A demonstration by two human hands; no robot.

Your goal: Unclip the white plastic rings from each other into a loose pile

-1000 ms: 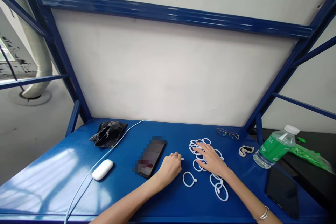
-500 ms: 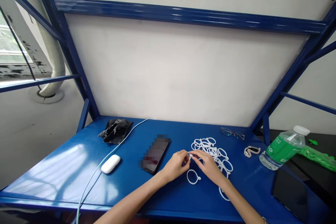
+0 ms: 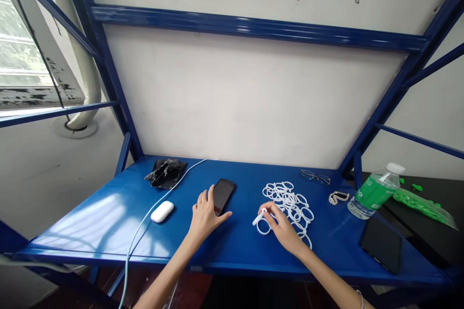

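while left hand (image 3: pixel 205 216) rests, right hand (image 3: pixel 281 226) pinches ring (image 3: pixel 261 222).

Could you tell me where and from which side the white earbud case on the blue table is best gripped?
Probably across the white earbud case's short width, from above: it lies flat, a smooth oblong pebble. The white cable runs close along its left, so keep the fingers clear of it.

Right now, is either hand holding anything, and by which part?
Right hand pinches a white ring by its rim. Left hand holds nothing; its fingers rest on the phone.
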